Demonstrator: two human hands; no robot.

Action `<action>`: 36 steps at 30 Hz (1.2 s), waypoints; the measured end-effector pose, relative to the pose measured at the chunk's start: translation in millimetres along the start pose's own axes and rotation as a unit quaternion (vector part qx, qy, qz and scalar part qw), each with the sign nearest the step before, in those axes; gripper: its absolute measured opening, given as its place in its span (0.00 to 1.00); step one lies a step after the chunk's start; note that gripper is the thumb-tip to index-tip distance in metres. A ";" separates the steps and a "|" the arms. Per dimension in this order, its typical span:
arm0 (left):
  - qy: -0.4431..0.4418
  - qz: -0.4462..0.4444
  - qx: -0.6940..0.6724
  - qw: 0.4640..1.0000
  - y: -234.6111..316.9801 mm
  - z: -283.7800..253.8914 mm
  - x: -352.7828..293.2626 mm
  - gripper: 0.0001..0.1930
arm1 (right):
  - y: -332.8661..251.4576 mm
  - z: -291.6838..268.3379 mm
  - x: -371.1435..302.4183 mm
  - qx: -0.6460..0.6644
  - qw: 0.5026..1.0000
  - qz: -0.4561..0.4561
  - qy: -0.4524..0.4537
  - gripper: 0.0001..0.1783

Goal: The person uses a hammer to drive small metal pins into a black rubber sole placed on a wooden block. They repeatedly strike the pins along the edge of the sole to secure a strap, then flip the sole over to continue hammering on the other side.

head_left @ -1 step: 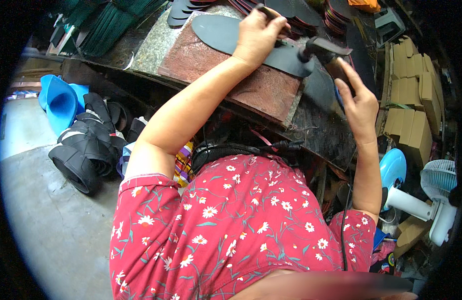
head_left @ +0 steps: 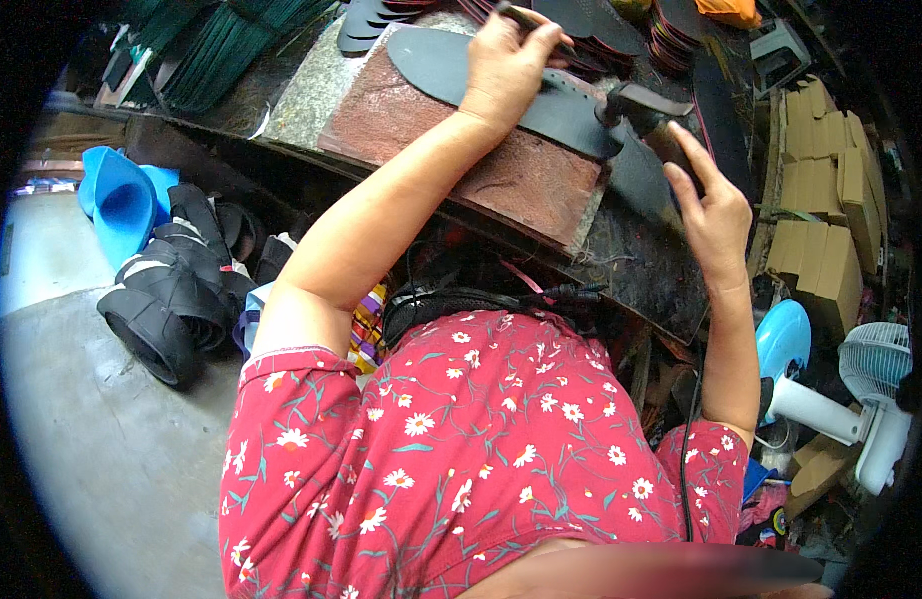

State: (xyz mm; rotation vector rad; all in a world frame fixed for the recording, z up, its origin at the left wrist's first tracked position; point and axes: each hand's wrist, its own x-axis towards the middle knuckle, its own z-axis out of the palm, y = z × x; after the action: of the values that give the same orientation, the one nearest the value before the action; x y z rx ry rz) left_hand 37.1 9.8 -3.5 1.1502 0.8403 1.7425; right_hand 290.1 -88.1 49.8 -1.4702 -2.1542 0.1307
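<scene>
Slab: reddish board [head_left: 376, 110] on the bench, my reference for everything below.
Sole: dark grey flat piece [head_left: 431, 65], lying on the slab, right end by its right edge; row of small pale dots near that end.
Left hand: [head_left: 501, 75] above the slab's far side, thumb and fingers pinched on a dark slim piece [head_left: 521, 17]; kind unclear.
Right hand: [head_left: 715, 210] right of the slab, thumb and fingers closed round the handle of the hammer [head_left: 632, 100]; lower fingers mostly hidden.
Hammer head: over the sole's right end; contact, can't tell.
Handling, sole: probably light, bendy, fairly tough; grip by the rim, press flat.
Handling, hammer: likely head-heavy; hold the handle, well back.
Stacks: dark cut pieces [head_left: 591, 25] beyond the slab.
</scene>
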 end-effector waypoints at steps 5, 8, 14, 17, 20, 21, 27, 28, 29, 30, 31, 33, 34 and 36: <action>-0.022 0.011 0.104 0.994 12.8 -38.6 12.4 0.05 | 1.2 7.5 0.3 0.016 0.999 0.040 -0.023 0.23; -0.053 -0.009 0.209 0.976 8.2 -46.0 6.2 0.05 | 9.6 9.6 -0.5 0.022 0.998 0.051 -0.035 0.23; -0.036 -0.034 0.218 0.975 2.4 -42.7 4.3 0.08 | 5.6 -0.5 11.4 0.098 0.994 0.046 -0.028 0.22; -0.036 0.007 0.326 0.945 7.6 -41.5 3.5 0.09 | -11.7 -19.6 24.0 0.199 0.980 0.024 0.012 0.23; -0.062 0.188 0.440 0.876 12.6 -34.4 1.0 0.08 | -30.1 -35.1 31.4 0.306 0.946 -0.016 0.103 0.25; -0.084 0.208 0.466 0.856 13.5 -31.0 0.0 0.08 | -33.4 -35.6 33.5 0.328 0.928 -0.078 0.160 0.26; -0.094 0.245 0.511 0.819 7.5 -20.9 -5.3 0.07 | -14.6 9.0 34.5 0.075 0.989 -0.096 0.088 0.24; -0.065 0.142 0.422 0.893 6.7 -25.6 0.3 0.06 | -7.6 11.4 32.1 0.093 0.991 -0.054 0.085 0.24; -0.029 0.019 0.332 0.943 5.7 -31.1 3.9 0.07 | -1.8 11.0 27.7 0.112 0.992 -0.025 0.061 0.23; -0.020 -0.029 0.199 0.979 2.3 -31.5 5.1 0.08 | 2.7 9.2 26.3 0.133 0.990 0.002 0.055 0.23; -0.024 -0.041 0.206 0.977 -0.5 -33.7 6.9 0.08 | 5.3 5.0 24.3 0.139 0.989 0.011 0.047 0.23; -0.030 -0.069 0.221 0.972 -4.7 -36.2 8.1 0.07 | 3.7 -6.9 23.1 0.182 0.981 0.028 0.060 0.23; -0.036 -0.057 0.229 0.971 -6.0 -36.7 8.6 0.06 | 0.1 -14.5 23.0 0.199 0.977 0.032 0.067 0.23; -0.012 -0.041 0.159 0.986 -7.2 -36.5 8.5 0.06 | -10.7 -28.8 23.3 0.259 0.962 0.020 0.088 0.24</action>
State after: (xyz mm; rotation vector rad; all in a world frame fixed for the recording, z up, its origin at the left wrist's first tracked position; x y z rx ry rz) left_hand 3.3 17.8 -19.4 1.3209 1.1648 1.5602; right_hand 288.3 -77.7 86.9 -1.1668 -1.7697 0.5176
